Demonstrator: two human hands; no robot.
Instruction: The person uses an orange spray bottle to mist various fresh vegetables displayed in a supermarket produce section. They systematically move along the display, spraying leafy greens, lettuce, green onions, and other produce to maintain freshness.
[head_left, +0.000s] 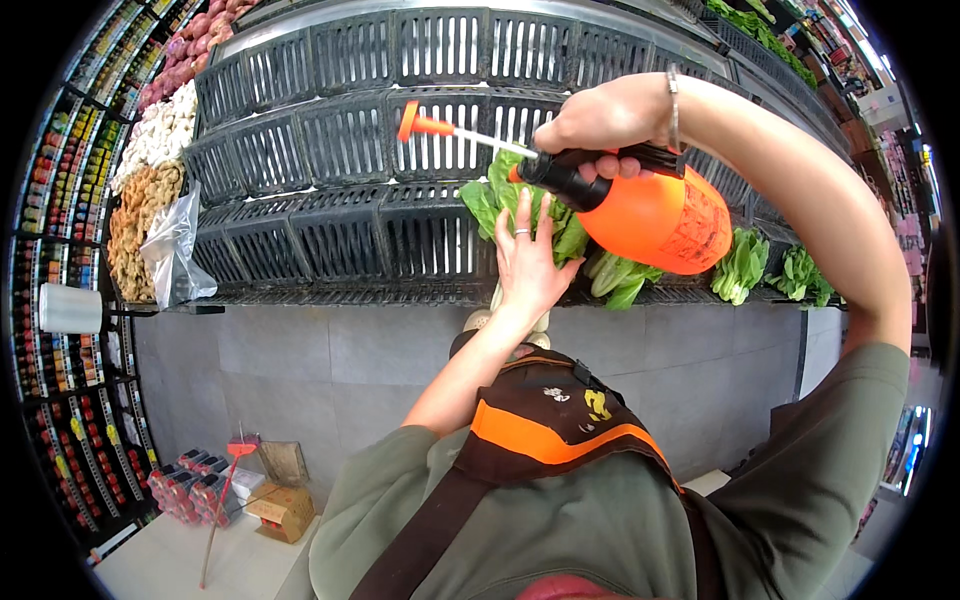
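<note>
My right hand (611, 124) grips the black handle of an orange pump spray bottle (652, 225). The bottle lies nearly on its side, its pump rod pulled out with an orange knob at the left end and its nozzle near the leaves. Below the nozzle, my left hand (529, 259) rests with spread fingers on a bunch of leafy greens (484, 206); whether its fingers grip the leaves I cannot tell. A further bunch of greens (619, 276) lies under the bottle. To the right along the front edge lie bok choy (741, 266) and another green bunch (802, 276).
Black slatted plastic crates (337, 236) line the tiered display. At the left are ginger (142, 240), garlic (161, 135), onions (199, 45) and a clear plastic bag (176, 251). A red-headed broom (225, 487) and an open cardboard box (283, 512) stand behind on the left.
</note>
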